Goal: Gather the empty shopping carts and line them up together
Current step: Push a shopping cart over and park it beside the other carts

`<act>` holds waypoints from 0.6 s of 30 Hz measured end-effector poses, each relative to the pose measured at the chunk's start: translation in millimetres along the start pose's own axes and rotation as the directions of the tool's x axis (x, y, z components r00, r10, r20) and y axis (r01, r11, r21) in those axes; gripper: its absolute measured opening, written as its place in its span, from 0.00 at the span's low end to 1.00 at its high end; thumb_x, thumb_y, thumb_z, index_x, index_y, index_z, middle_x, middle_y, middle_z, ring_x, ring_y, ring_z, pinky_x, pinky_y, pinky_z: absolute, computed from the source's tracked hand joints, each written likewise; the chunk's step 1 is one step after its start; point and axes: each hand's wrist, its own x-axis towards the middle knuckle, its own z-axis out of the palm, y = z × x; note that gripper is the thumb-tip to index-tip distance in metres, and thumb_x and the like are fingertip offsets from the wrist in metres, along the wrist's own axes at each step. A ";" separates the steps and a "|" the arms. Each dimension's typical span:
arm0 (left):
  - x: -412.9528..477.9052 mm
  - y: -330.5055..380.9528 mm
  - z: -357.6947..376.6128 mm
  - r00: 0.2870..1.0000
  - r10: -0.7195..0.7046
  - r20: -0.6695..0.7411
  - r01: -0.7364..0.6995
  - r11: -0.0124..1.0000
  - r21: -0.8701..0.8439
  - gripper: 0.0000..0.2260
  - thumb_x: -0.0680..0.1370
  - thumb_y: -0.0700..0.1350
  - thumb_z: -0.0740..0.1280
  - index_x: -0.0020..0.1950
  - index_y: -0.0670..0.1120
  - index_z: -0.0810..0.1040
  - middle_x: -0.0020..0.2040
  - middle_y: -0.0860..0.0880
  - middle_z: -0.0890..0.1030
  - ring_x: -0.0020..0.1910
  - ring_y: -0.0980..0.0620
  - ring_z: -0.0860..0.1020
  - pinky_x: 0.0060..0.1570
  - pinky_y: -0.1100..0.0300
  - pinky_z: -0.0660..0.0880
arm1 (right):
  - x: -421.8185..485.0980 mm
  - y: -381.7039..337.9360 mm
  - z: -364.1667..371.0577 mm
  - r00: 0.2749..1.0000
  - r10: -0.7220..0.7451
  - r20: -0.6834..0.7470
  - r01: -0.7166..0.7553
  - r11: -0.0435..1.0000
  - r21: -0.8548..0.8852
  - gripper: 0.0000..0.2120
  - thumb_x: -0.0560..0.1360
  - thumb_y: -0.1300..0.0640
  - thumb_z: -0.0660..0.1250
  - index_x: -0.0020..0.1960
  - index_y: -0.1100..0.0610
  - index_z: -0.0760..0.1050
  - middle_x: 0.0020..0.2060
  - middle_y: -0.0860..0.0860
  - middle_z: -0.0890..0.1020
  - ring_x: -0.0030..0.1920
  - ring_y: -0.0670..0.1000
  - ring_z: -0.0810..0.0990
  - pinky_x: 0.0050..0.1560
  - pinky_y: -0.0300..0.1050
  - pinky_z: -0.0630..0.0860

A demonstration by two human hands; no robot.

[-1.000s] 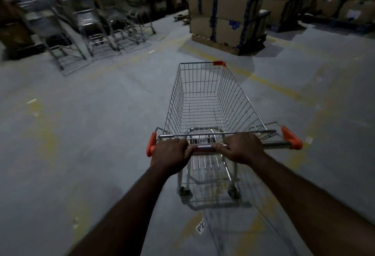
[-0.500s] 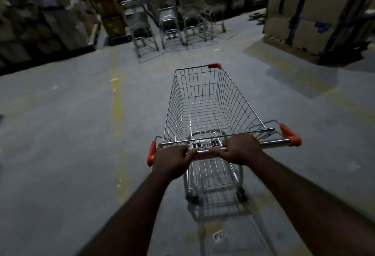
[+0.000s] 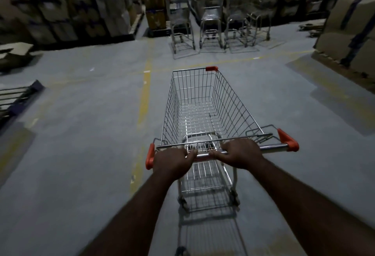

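Note:
An empty wire shopping cart [image 3: 205,101] with orange corner caps stands on the grey floor right in front of me. Its metal handle bar [image 3: 272,146] runs across its near end. My left hand [image 3: 172,161] grips the bar near the left orange end. My right hand [image 3: 240,154] grips the bar just right of the middle. Straight ahead at the far end of the floor, a row of several empty carts [image 3: 211,18] stands side by side facing the shelves.
Stacked cardboard boxes [image 3: 67,6] fill the shelving at the back left. A wrapped pallet of boxes [image 3: 351,30] stands at the right. A dark pallet [image 3: 16,97] lies at the left edge. A yellow floor line [image 3: 145,97] runs left of the cart.
The cart and I have turned left, so the row of parked carts has shifted from the upper left to straight ahead and nearer. Both hands have kept their grip on the bar.

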 end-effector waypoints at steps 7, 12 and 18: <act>80.3 -41.7 -7.1 0.999 -0.021 -0.027 0.022 0.999 0.035 0.34 0.79 0.71 0.43 0.47 0.51 0.82 0.44 0.49 0.84 0.47 0.48 0.82 0.53 0.51 0.75 | 101.7 2.3 -3.9 0.999 0.002 0.044 -0.002 1.000 0.007 0.49 0.62 0.15 0.33 0.40 0.51 0.78 0.38 0.48 0.81 0.45 0.52 0.81 0.44 0.45 0.72; 142.3 -67.3 -12.1 0.999 -0.037 -0.038 0.039 0.998 0.056 0.35 0.79 0.71 0.42 0.49 0.52 0.83 0.43 0.50 0.84 0.47 0.48 0.83 0.52 0.51 0.76 | 173.1 7.8 -4.2 0.999 -0.007 0.053 0.008 1.000 -0.012 0.42 0.65 0.17 0.37 0.37 0.49 0.74 0.36 0.48 0.78 0.45 0.52 0.81 0.42 0.45 0.69; 219.7 -89.7 -22.4 0.997 -0.070 -0.026 0.071 0.994 0.080 0.33 0.80 0.70 0.44 0.49 0.51 0.83 0.43 0.50 0.84 0.47 0.48 0.83 0.52 0.52 0.74 | 259.5 25.5 1.4 0.999 -0.037 0.012 0.037 0.999 -0.038 0.49 0.62 0.16 0.32 0.41 0.50 0.79 0.38 0.49 0.81 0.45 0.53 0.82 0.43 0.44 0.71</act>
